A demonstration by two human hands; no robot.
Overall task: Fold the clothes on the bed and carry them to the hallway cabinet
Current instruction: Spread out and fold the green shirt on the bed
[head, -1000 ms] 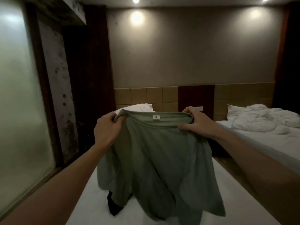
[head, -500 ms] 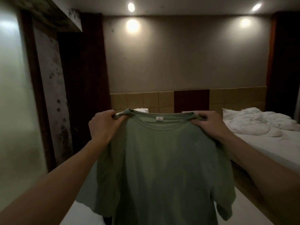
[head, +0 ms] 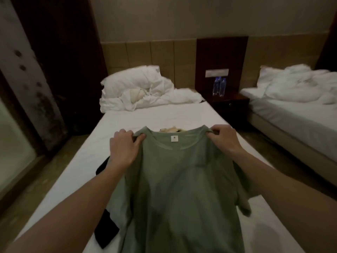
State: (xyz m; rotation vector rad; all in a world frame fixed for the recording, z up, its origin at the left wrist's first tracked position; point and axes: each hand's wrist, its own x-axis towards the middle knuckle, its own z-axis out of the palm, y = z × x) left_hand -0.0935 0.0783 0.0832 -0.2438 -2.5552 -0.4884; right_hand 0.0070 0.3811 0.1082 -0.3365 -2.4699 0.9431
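Both my hands, left [head: 124, 148] & right [head: 225, 141], pinch the sage-green cotton tee [head: 182, 189] at its shoulders, over the white-sheeted bed [head: 127, 117]. Lay it flat w/ shoulders level, smooth before folding.

Near bed [head: 87, 157]: white sheet. Crumpled duvet [head: 145, 92] and pillow [head: 131, 77] lay heaped at its head. A black garment [head: 106, 232] lay on the left side; a beige garment [head: 170, 129] lay mid-bed, partly hidden behind the shirt [head: 182, 189].
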